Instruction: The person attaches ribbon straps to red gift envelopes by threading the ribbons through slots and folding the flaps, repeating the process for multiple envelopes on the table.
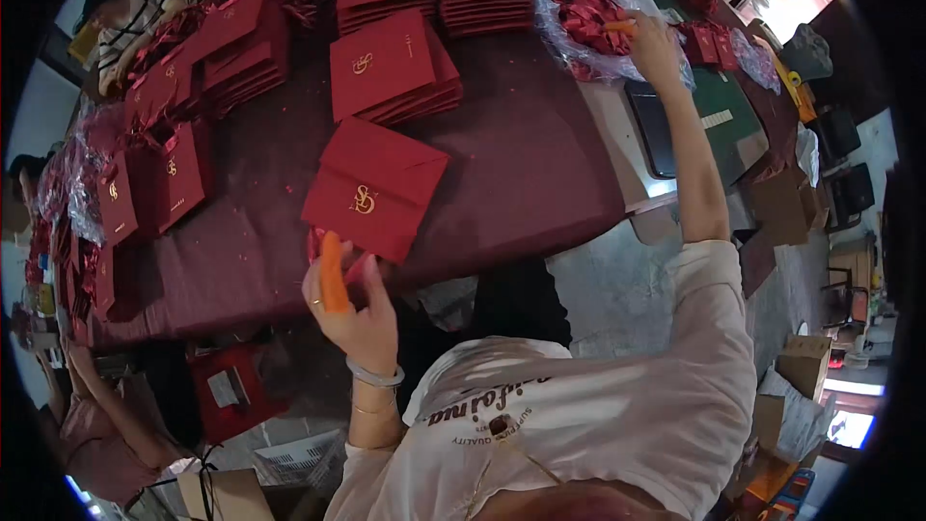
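A red gift bag (376, 188) with a gold emblem lies flat at the table's near edge. My left hand (355, 314) is at its lower edge, fingers closed around a bit of red ribbon by the bag; an orange cover sits on one finger. Stretched out to the far right, my right hand (653, 50) also wears an orange finger cover. Its fingers are closed at a heap of shiny red ribbons (586, 19) lying in clear plastic wrap (545, 14). How much ribbon they pinch is hard to see.
Stacks of red bags (391, 68) stand behind, with more bags (231, 53) and ribbons to the left. A dark tablet-like object (651, 130) and a green mat (723, 121) lie at right. One person (135, 24) sits at far left, another (111, 425) at lower left.
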`<state>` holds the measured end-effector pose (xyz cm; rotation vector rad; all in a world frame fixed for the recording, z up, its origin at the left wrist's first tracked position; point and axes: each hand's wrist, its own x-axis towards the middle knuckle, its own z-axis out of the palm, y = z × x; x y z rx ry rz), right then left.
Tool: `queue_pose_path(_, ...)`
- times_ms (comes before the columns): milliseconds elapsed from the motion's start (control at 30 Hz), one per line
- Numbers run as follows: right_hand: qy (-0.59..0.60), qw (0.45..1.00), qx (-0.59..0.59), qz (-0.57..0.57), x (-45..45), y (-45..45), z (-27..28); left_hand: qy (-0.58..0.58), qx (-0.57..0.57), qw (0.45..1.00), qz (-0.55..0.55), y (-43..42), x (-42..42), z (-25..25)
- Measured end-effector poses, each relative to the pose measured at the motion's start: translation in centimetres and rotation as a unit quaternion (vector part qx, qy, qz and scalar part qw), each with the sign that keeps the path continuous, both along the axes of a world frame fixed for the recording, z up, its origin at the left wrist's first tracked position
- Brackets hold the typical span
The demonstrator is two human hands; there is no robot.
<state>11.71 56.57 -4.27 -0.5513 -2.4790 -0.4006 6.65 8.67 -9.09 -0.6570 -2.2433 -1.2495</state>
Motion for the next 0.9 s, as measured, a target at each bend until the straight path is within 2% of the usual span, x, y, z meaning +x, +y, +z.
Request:
queue_pose_path(33, -0.033, 0.998, 0.039, 0.021, -0.1, 1.0, -0.7, -0.002, 0.001, 1.0, -0.023, 0.2, 0.5, -0.8)
queue_pose_path(67, -0.065, 0.994, 0.077, 0.044, -0.3, 2.1, -1.3, 0.025, -0.091, 0.995, -0.01, 0.2, 0.7, -1.0)
queue_pose_path(133, -0.121, 0.989, 0.087, -0.001, -0.5, 2.1, -1.3, -0.012, -0.088, 0.996, -0.019, 0.6, 0.9, -1.8)
queue_pose_path(167, -0.143, 0.985, 0.091, -0.025, -0.4, 2.2, -1.5, 0.016, -0.104, 0.994, -0.023, 0.8, 0.6, -2.2)
queue_pose_path(200, -0.11, 0.992, 0.064, 0.023, -0.3, 3.5, -1.7, 0.025, -0.13, 0.99, -0.04, 1.0, 0.4, -1.8)
queue_pose_path(267, -0.022, 0.999, 0.042, 0.025, -0.1, 5.3, -2.3, 0.03, -0.188, 0.979, -0.066, 1.3, 0.1, -1.4)
queue_pose_path(300, 0.12, 0.99, -0.052, 0.061, -0.5, 4.3, -2.2, 0.022, -0.198, 0.976, -0.082, 1.0, -0.2, -2.1)
queue_pose_path(333, 0.255, 0.951, -0.147, 0.091, 0.0, 3.0, -1.7, 0.013, -0.207, 0.973, -0.099, 0.8, -0.4, -2.8)
queue_pose_path(400, 0.352, 0.907, -0.219, -0.066, 0.3, 0.1, 2.4, 0.017, -0.23, 0.97, -0.084, 0.0, -0.6, -2.4)
queue_pose_path(467, 0.48, 0.805, -0.299, 0.177, 0.8, -0.1, 4.2, 0.049, -0.234, 0.956, -0.171, -1.2, -0.7, -2.3)
queue_pose_path(533, 0.478, 0.82, -0.208, 0.234, 0.4, -7.9, 7.4, 0.023, -0.244, 0.951, -0.188, -2.1, -0.7, -2.0)
queue_pose_path(600, 0.235, 0.891, -0.218, 0.322, 2.1, -5.3, 6.6, -0.016, -0.201, 0.954, -0.22, -2.7, -0.6, -2.0)
queue_pose_path(633, 0.314, 0.871, -0.23, 0.301, 0.3, -15.5, 6.1, -0.025, -0.173, 0.959, -0.223, -2.8, -0.7, -2.4)
queue_pose_path(700, 0.171, 0.861, -0.338, 0.34, -1.2, -22.2, 4.0, -0.023, -0.16, 0.962, -0.218, -2.9, -0.8, -2.1)
queue_pose_path(767, 0.022, 0.823, -0.443, 0.354, -1.8, -26.4, 0.9, -0.029, -0.117, 0.97, -0.211, -3.1, -1.0, -1.5)
queue_pose_path(833, -0.037, 0.787, -0.45, 0.42, -3.7, -28.8, -1.6, -0.027, -0.132, 0.972, -0.193, -4.0, -1.0, -1.3)
queue_pose_path(900, -0.103, 0.737, -0.502, 0.44, -5.1, -30.1, -3.0, -0.019, -0.158, 0.975, -0.155, -5.1, -1.4, -1.6)
